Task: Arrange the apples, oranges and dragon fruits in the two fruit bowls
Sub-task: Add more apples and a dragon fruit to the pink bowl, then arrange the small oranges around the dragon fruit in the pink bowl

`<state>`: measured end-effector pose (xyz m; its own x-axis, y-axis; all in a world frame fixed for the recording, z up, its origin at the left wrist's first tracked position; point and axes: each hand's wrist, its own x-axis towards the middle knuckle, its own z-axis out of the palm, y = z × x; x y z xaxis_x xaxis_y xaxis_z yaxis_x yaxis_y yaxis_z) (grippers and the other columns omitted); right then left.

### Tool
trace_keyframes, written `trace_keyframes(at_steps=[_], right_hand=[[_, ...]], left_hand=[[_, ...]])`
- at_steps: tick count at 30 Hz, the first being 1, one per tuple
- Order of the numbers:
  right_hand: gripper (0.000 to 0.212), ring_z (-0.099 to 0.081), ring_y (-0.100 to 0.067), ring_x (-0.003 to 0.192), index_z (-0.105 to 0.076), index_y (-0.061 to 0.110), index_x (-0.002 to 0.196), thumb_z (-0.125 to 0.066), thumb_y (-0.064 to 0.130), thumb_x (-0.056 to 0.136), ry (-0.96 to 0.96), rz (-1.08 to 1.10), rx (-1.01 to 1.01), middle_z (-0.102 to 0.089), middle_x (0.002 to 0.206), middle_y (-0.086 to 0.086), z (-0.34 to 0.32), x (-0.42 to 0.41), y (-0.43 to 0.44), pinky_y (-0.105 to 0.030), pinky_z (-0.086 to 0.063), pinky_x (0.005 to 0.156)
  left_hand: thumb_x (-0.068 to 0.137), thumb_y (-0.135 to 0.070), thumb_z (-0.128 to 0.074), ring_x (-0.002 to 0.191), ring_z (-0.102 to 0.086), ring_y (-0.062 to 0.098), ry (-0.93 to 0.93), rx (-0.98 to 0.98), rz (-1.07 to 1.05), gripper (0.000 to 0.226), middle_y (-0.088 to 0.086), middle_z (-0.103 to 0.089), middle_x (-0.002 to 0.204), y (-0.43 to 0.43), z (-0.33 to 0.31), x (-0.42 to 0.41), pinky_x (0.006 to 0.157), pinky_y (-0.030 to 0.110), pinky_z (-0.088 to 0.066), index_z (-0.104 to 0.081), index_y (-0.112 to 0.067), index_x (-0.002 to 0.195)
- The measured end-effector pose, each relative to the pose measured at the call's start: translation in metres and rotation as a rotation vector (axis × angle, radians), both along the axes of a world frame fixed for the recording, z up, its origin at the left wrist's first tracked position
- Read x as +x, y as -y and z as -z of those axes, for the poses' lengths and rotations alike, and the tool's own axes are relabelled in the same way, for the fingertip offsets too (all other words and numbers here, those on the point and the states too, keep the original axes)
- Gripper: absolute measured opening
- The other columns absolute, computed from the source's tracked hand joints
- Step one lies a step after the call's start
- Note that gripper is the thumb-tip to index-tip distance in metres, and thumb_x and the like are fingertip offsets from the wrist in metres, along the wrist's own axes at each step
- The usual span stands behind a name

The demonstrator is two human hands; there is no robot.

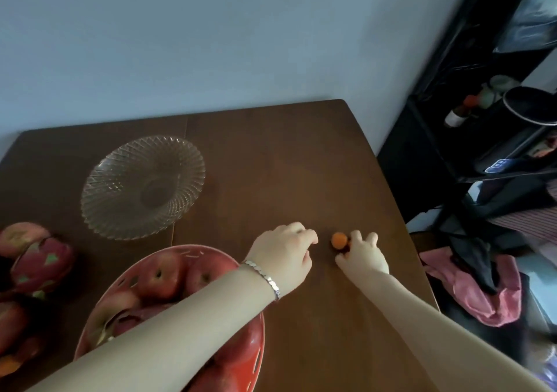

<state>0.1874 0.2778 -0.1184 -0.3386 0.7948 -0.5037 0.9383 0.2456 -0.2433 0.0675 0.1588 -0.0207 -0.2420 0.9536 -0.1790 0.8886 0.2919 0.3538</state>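
A small orange (339, 240) lies on the brown table (301, 162), right of centre. My right hand (363, 256) is closed around it, thumb below and fingers on its right side. My left hand (283, 251) rests just left of the orange, knuckles up, fingers curled down; nothing shows in it and the space under the palm is hidden. A red bowl (256, 358) with several apples (162, 277) sits under my left forearm. An empty clear glass bowl (99, 210) stands farther back on the left. A dragon fruit (42, 263) and more apples (18, 236) lie at the left edge.
The table's right edge runs close to my right hand. Beyond it stands a black shelf unit (470, 138) with bottles and a pot. Pink and black cloth (470, 289) lies heaped beside the table. A blue wall runs behind the table.
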Motion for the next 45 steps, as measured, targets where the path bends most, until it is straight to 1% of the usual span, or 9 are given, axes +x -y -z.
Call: trace_keyframes(at_steps=[5,10,14,18,25,33,37,40,45], right_hand=[[0.023,-0.058,-0.021,0.072,-0.052,0.017,0.110,-0.052,0.022,0.087,-0.281,0.129,-0.180,-0.045,0.110,-0.007,0.003,0.008,-0.025,-0.028,-0.050,0.057],[0.015,-0.056,-0.018,0.055,-0.057,0.015,0.099,-0.050,0.012,0.086,-0.468,0.295,-0.326,-0.056,0.069,-0.003,0.005,0.020,-0.047,-0.036,-0.055,0.063],[0.018,-0.054,-0.017,0.057,-0.059,0.015,0.101,-0.051,0.010,0.085,-0.503,0.343,-0.335,-0.055,0.070,-0.002,0.006,0.029,-0.049,-0.031,-0.051,0.056],[0.022,-0.052,-0.017,0.060,-0.058,0.016,0.105,-0.054,0.010,0.084,-0.522,0.378,-0.355,-0.054,0.071,-0.003,0.001,0.034,-0.044,-0.026,-0.045,0.052],[0.027,-0.046,-0.014,0.047,-0.055,0.015,0.107,-0.055,0.003,0.082,-0.566,0.193,-0.386,-0.051,0.061,-0.003,-0.042,0.015,0.007,-0.020,-0.043,0.048],[0.027,-0.047,-0.008,0.043,-0.053,0.018,0.100,-0.069,0.028,0.079,-0.663,-0.058,-0.351,-0.061,0.077,0.005,-0.094,-0.035,0.107,-0.016,-0.039,0.044],[0.021,-0.054,-0.005,0.062,-0.062,0.023,0.088,-0.075,0.030,0.073,-0.685,-0.125,-0.258,-0.065,0.082,0.006,-0.103,-0.053,0.144,-0.018,-0.043,0.056],[0.020,-0.051,-0.001,0.064,-0.065,0.023,0.085,-0.078,0.029,0.071,-0.679,-0.117,-0.207,-0.061,0.078,0.010,-0.102,-0.063,0.166,-0.013,-0.040,0.058],[0.028,-0.050,-0.010,0.084,-0.063,0.020,0.102,-0.073,0.025,0.076,-0.610,-0.283,-0.049,-0.053,0.099,0.005,-0.096,-0.074,0.191,-0.021,-0.043,0.075]], left_hand=[[0.093,-0.015,-0.041,0.105,-0.055,0.026,-0.006,-0.244,0.070,0.036,0.004,-0.047,0.127,-0.064,0.043,0.010,0.073,0.034,-0.043,-0.041,-0.021,0.129],[0.087,-0.015,-0.053,0.105,-0.052,0.032,-0.019,-0.364,0.140,0.051,0.011,-0.038,0.126,-0.098,0.081,0.031,0.074,0.038,-0.044,-0.031,-0.023,0.133],[0.089,-0.010,-0.050,0.103,-0.051,0.035,-0.016,-0.377,0.121,0.029,0.014,-0.040,0.121,-0.107,0.087,0.039,0.071,0.038,-0.041,-0.046,-0.011,0.118],[0.090,-0.013,-0.049,0.098,-0.055,0.035,0.030,-0.453,0.060,0.024,0.013,-0.043,0.119,-0.096,0.071,0.036,0.072,0.037,-0.041,-0.049,-0.010,0.114],[0.086,-0.030,-0.052,0.094,-0.057,0.020,0.251,-0.068,-0.226,0.026,-0.004,-0.055,0.106,0.008,-0.015,0.005,0.082,0.032,-0.047,-0.050,-0.022,0.111],[0.079,-0.021,-0.066,0.096,-0.059,0.014,0.157,0.102,-0.423,0.023,-0.012,-0.057,0.096,0.150,-0.033,-0.060,0.086,0.032,-0.048,-0.056,-0.023,0.100],[0.080,-0.018,-0.067,0.096,-0.057,0.016,0.111,0.130,-0.393,0.029,-0.007,-0.047,0.104,0.178,-0.018,-0.071,0.083,0.029,-0.047,-0.061,-0.021,0.108],[0.086,-0.024,-0.061,0.104,-0.056,0.015,0.080,0.108,-0.354,0.038,-0.003,-0.050,0.116,0.182,-0.009,-0.073,0.086,0.024,-0.043,-0.056,-0.027,0.123],[0.091,-0.023,-0.052,0.117,-0.052,0.018,0.069,0.046,-0.277,0.033,-0.004,-0.051,0.131,0.173,-0.006,-0.073,0.093,0.034,-0.044,-0.053,-0.023,0.124]])
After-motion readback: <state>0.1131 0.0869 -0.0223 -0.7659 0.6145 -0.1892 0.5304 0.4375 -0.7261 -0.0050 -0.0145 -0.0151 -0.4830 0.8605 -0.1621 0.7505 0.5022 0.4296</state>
